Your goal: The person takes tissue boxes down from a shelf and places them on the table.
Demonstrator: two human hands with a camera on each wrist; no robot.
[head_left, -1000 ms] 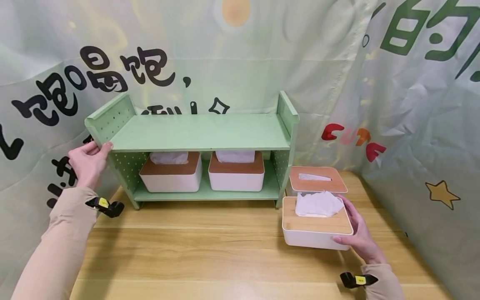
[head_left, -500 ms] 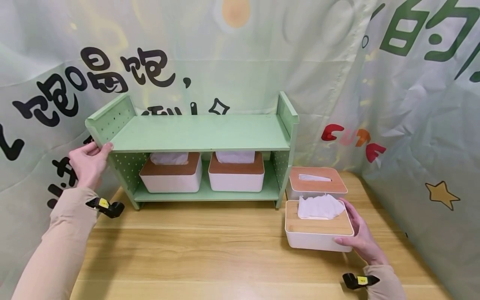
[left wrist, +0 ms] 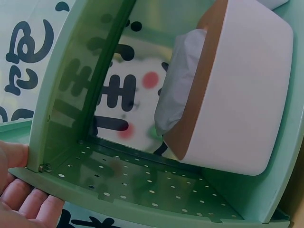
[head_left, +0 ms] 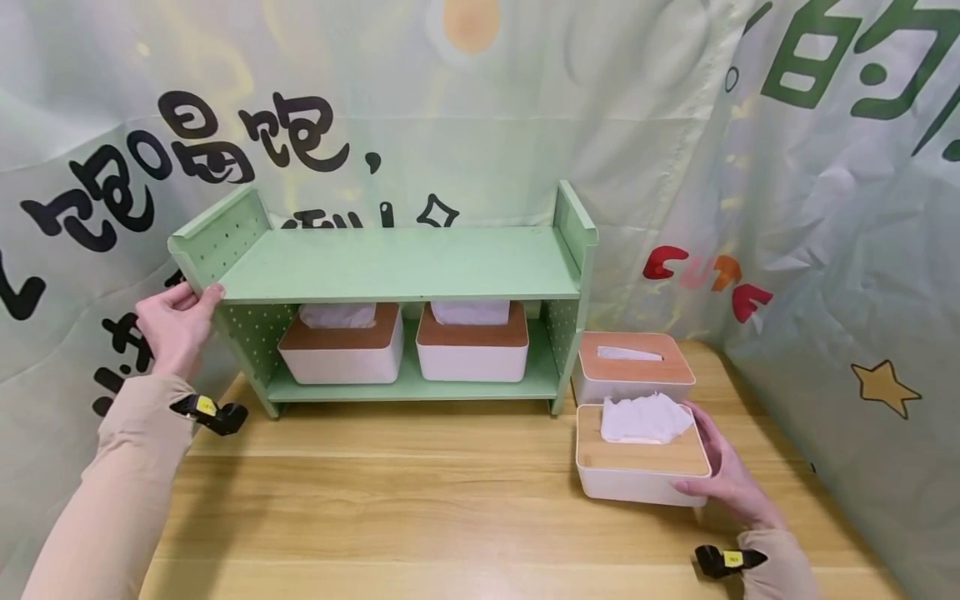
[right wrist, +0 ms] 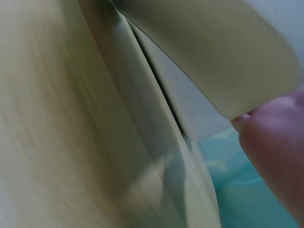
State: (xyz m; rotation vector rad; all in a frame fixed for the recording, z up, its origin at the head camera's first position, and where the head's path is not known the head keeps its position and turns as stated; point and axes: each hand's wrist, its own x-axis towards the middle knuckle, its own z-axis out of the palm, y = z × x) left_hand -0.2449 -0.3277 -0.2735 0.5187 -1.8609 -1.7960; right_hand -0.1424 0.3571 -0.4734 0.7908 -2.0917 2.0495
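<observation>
My left hand (head_left: 174,327) pinches the front edge of the left side panel of a green metal shelf (head_left: 397,265). In the left wrist view, the thumb and fingers (left wrist: 32,205) lie on either side of that perforated panel. At the right, my right hand (head_left: 731,467) grips the right side of a white tissue box (head_left: 637,485) with a wooden lid and a tissue sticking out. The right wrist view shows a gap between the underside of this box (right wrist: 213,52) and the table; part of the hand is hidden.
Two similar tissue boxes (head_left: 341,364) (head_left: 472,363) stand on the lower shelf. Another tissue box (head_left: 636,358), with a slot in its lid, stands right of the shelf, behind the held one. A printed cloth (head_left: 480,150) hangs behind the wooden table (head_left: 420,500).
My right hand has moved slightly right and toward me with the tissue box. The left hand keeps its place on the shelf panel.
</observation>
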